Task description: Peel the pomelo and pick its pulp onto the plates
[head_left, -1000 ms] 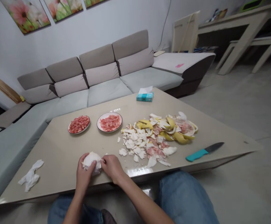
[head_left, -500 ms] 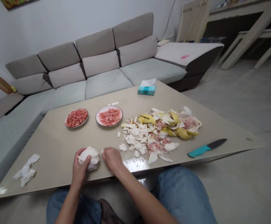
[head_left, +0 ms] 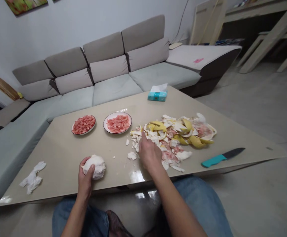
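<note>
- A long, grey, fabric corner sofa (head_left: 117, 87) lined the plain, pale wall (head_left: 84, 16).
- The glossy, beige tabletop (head_left: 59, 154) reflected light.
- Smooth, grey floor (head_left: 254, 105) stretched rightward beneath a pale, thick-legged table (head_left: 267, 42).

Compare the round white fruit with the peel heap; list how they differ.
The round white fruit is a single rounded piece; the peel heap is many loose scraps.
The fruit is held in the left hand; the heap lies spread on the table.
The fruit's visible side is white; the heap mixes white, yellow and pink.
Shared: both show white surfaces.
</note>
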`<state>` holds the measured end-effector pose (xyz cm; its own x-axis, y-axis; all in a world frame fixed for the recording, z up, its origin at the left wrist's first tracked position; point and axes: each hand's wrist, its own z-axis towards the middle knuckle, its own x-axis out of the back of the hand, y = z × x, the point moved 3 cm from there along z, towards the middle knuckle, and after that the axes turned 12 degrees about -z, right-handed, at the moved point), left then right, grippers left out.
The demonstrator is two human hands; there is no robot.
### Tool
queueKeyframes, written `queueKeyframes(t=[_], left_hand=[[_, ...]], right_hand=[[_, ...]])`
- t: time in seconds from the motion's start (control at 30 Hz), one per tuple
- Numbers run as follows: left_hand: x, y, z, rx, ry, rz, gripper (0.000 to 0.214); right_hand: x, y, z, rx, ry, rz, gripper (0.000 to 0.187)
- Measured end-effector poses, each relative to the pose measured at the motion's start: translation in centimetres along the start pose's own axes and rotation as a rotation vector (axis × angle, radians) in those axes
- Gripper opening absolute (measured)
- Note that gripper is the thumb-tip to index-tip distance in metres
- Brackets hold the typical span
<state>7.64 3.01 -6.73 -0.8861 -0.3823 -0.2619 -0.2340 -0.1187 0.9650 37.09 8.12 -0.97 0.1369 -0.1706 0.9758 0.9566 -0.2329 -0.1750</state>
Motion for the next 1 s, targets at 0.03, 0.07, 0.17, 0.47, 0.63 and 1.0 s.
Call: queueKeyframes(t=[0.03, 0.07, 0.17, 0.47, 0.63, 1.0], left_hand=[[0.0, -0.1, 0.0, 0.001, -0.002, -0.003, 0.062], [0.0, -0.2, 0.0, 0.001, -0.001, -0.005, 0.062], [0.0, -0.3, 0.0, -0.022, -0.001, -0.010, 0.060], [-0.1, -0.4, -0.3, -0.065, -0.020, 0.073, 0.057], [-0.5, -0.2, -0.2, -0.108, -0.004, 0.166, 0.053], [-1.1, 0.0, -0.5, -0.169, -0.022, 0.249, 0.051]], right_hand=[[0.0, -0.4, -0.6, 0.000, -0.010, 0.016, 0.044], [-0.1, -1.1, -1.4, 0.032, -0.019, 0.057, 0.038], [-0.8, -4.6, -4.8, 0.290, -0.060, 0.320, 0.026], [-3.3, -10.5, -9.5, 0.406, -0.218, 0.544, 0.015], [-2.9, -11.0, -9.0, 0.438, -0.244, 0.381, 0.017], [-5.4, -10.9, -8.5, 0.181, -0.190, 0.729, 0.013]])
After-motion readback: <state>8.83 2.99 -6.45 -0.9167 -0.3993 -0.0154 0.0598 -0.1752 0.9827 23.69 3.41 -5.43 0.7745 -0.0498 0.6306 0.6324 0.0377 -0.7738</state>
